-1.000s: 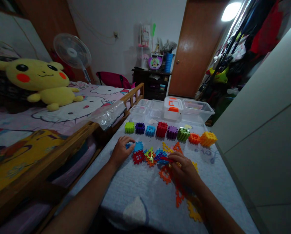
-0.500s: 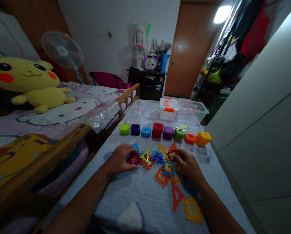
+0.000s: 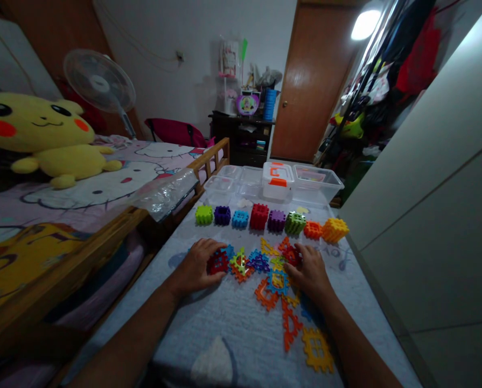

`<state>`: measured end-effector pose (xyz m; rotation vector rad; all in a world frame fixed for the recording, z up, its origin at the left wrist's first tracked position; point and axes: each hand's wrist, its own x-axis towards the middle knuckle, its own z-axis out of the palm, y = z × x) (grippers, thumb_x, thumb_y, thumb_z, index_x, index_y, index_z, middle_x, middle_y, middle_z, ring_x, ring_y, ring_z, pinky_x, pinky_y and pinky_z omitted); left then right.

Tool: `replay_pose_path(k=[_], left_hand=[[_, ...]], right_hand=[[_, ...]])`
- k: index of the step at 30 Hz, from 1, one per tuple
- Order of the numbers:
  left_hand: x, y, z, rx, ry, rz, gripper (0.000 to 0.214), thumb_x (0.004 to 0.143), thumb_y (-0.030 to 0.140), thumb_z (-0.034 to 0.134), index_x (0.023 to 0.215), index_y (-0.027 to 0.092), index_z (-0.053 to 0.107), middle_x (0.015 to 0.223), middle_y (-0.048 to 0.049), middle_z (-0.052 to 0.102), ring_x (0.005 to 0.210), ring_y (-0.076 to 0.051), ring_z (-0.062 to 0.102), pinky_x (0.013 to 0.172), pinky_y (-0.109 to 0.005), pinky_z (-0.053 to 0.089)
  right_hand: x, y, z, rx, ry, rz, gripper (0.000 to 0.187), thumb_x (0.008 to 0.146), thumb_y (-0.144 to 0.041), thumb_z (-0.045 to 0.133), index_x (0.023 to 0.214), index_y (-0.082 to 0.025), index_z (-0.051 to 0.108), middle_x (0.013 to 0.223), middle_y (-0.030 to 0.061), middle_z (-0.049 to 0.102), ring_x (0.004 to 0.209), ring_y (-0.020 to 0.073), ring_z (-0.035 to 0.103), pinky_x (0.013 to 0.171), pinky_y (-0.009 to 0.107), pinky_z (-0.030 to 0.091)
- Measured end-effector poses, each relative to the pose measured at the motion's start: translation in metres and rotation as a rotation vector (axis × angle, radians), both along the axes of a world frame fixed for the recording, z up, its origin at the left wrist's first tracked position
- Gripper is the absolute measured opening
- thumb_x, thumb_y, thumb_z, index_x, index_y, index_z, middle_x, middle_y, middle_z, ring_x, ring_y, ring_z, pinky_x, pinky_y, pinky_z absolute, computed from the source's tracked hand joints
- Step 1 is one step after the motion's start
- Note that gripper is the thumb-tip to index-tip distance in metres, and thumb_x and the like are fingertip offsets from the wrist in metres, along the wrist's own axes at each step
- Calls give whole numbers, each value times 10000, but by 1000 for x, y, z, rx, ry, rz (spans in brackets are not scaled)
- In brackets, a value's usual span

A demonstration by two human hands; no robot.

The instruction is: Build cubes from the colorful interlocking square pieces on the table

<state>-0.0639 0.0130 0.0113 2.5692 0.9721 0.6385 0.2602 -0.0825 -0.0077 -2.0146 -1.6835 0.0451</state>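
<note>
My left hand (image 3: 200, 268) curls over a red square building tile (image 3: 217, 262) with window-like openings, thumb on the near side and fingers on the far side. A blue tile (image 3: 229, 251) touches that red one. At the right of the loose pieces, my right hand (image 3: 311, 269) grips another red tile (image 3: 292, 255) between thumb and fingers. Between my hands lie a yellow-green triangle tile (image 3: 239, 262) over an orange one, and purple-blue tiles (image 3: 259, 261). Closer to me are a blue square tile (image 3: 278, 281), an orange tile (image 3: 266, 295), an orange triangle (image 3: 291, 325) and a yellow window tile (image 3: 317, 350).
Behind the loose tiles stands a row of colour-sorted tile stacks, including a red stack (image 3: 259, 216) and a yellow stack (image 3: 335, 230). Clear plastic boxes (image 3: 318, 183) sit at the table's far end. A wooden bed rail (image 3: 144, 221) borders the left; a pale cabinet (image 3: 434, 215) stands right.
My right fingers have moved from a pinch to a wider grip around the red tile, which has shifted slightly right. Beside my left hand, the blue tile shows further right.
</note>
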Motion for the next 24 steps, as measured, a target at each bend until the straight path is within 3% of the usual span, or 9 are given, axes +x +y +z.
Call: replay_pose_path(k=[5,10,15,20,24], left_hand=[[3,-3,1,12,-45,8,563,717,310,707,1239,200,528,1161,-91,615,1077,-272,558,998,-428,409],[6,-6,3,25,-88,29,605,726,254,688,1293,192,485,1184,-99,615,1089,-260,571,990,-434,431],[16,-11,16,-63,-164,43,582,722,246,681,1277,197,514,1166,-102,635,1063,-257,598,974,-434,453],[38,-21,32,-449,-414,75,599,712,238,705,1277,222,508,1149,-88,628,1044,-230,618,932,-398,491],[61,-30,35,-884,-710,17,600,683,262,774,1233,214,540,1156,-96,621,1028,-224,625,913,-383,502]], right_hand=[[1,2,-2,11,-27,2,436,765,-308,610,1177,-163,619,1052,128,628,970,289,569,892,439,458],[5,3,-6,43,-49,-12,503,786,-378,605,1206,-102,599,1127,172,633,1021,309,575,928,453,442],[5,4,-7,28,14,12,443,774,-351,588,1167,-149,610,1075,140,664,983,287,607,906,441,463],[2,2,4,151,174,9,506,727,-310,591,1205,-144,589,1068,137,642,983,287,602,889,474,484],[-5,-3,16,180,460,142,483,761,-285,595,1238,-210,570,1115,94,623,960,229,618,816,395,530]])
